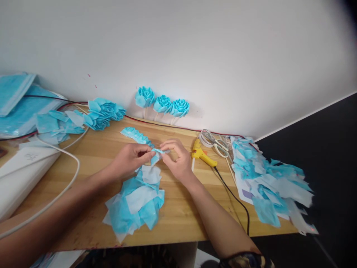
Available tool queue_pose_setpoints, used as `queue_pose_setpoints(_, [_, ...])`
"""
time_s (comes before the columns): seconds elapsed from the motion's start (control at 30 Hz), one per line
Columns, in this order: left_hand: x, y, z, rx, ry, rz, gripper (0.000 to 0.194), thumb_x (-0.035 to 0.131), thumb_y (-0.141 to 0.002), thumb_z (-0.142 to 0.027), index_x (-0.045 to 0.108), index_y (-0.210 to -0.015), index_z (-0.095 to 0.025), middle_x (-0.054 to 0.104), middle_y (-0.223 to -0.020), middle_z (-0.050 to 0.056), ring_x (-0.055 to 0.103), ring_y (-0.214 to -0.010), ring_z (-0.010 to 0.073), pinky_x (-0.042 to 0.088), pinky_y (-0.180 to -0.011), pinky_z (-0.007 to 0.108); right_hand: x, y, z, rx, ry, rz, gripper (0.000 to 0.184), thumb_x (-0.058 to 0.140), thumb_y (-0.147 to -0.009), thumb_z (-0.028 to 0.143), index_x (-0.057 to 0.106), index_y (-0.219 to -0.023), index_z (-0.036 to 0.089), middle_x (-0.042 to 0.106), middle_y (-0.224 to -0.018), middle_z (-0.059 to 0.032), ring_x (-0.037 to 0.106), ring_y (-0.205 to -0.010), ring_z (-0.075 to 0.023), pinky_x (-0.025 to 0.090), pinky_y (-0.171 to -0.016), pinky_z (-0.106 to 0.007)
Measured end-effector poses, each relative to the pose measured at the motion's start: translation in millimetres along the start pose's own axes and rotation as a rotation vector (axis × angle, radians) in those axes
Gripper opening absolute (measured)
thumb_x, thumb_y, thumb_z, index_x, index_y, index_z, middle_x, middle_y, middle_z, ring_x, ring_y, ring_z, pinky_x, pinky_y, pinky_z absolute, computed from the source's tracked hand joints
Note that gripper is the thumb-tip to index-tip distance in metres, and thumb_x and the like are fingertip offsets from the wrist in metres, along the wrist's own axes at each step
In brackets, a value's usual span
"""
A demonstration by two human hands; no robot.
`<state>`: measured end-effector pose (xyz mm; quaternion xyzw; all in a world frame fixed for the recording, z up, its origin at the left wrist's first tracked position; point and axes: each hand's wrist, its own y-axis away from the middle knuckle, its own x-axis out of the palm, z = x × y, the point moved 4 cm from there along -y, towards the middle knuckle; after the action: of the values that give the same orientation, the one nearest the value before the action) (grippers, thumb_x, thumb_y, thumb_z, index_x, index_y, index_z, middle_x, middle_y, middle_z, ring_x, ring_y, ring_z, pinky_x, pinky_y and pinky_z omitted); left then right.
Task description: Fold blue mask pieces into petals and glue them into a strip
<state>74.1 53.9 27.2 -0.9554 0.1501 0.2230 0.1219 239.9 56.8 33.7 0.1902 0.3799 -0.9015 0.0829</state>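
Between my hands is a small blue and white fabric piece (156, 158), pinched at its upper edge. My left hand (133, 159) grips its left side with thumb and fingertips. On the other side, my right hand (177, 158) pinches the right end. Just behind them lies a row of folded blue petals (136, 136), its near end partly hidden by my fingers. Loose blue and white fabric pieces (139, 203) are heaped on the wooden table (184, 219) below my hands.
Three blue fabric flowers (163, 104) on sticks lean against the wall. A yellow glue gun (203, 154) and scissors (220, 148) lie right of my hands. Fabric scraps (267, 182) cover the right end. More flowers (104, 111), a white box (28, 175) and a white cable (75, 178) are left.
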Motion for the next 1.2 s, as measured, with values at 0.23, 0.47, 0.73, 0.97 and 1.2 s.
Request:
queue_pose_setpoints(0.23, [-1.7,-0.4,5.2,-0.082,0.063,0.043,0.039,0.051,-0.087,-0.043,0.059,-0.060,-0.015,0.046,-0.055,-0.004,0.039,-0.053,0.0096,0.028,-0.051,0.022,1.8,-0.6,3.1,-0.097,0.080,0.026,0.021,0.055,-0.081,0.006,0.063,-0.086,0.024,0.071,-0.097,-0.0036,0.065,-0.095,-0.0196,0.051,-0.087,-0.040])
queue_pose_setpoints(0.47, [-0.5,-1.2,7.0,-0.080,0.114,0.084,0.042,0.051,-0.088,-0.048,0.057,-0.062,-0.016,0.051,-0.059,-0.002,0.047,-0.059,0.0117,0.033,-0.055,0.023,1.5,-0.7,1.1,-0.089,0.067,0.044,0.022,0.053,-0.081,0.006,0.063,-0.087,0.024,0.072,-0.097,-0.0040,0.065,-0.095,-0.0196,0.051,-0.088,-0.041])
queue_pose_setpoints(0.73, [-1.4,-2.0,8.9,-0.059,0.123,0.058,0.043,0.050,-0.089,-0.048,0.054,-0.059,-0.017,0.052,-0.058,-0.002,0.049,-0.059,0.0120,0.036,-0.057,0.023,2.4,-0.4,0.7,-0.099,0.067,0.052,0.023,0.052,-0.081,0.005,0.063,-0.087,0.024,0.072,-0.097,-0.0046,0.064,-0.096,-0.0195,0.051,-0.088,-0.041])
queue_pose_setpoints(0.97, [-0.5,-1.9,12.3,-0.050,0.109,0.034,0.044,0.051,-0.090,-0.047,0.052,-0.057,-0.017,0.049,-0.056,-0.003,0.046,-0.056,0.0109,0.034,-0.054,0.022,3.8,0.8,2.0,-0.064,0.038,0.101,0.020,0.052,-0.082,0.008,0.063,-0.087,0.024,0.072,-0.099,-0.0046,0.064,-0.099,-0.0201,0.050,-0.091,-0.041])
queue_pose_setpoints(1.2, [-8.0,0.1,6.1,-0.040,0.151,-0.085,0.042,0.052,-0.089,-0.040,0.047,-0.054,-0.017,0.043,-0.053,-0.005,0.039,-0.052,0.0093,0.030,-0.051,0.022,11.8,7.8,-15.5,0.446,-0.550,0.232,0.054,0.055,-0.093,0.038,0.037,-0.142,0.029,0.065,-0.123,-0.0059,0.061,-0.116,-0.0199,0.043,-0.105,-0.041])
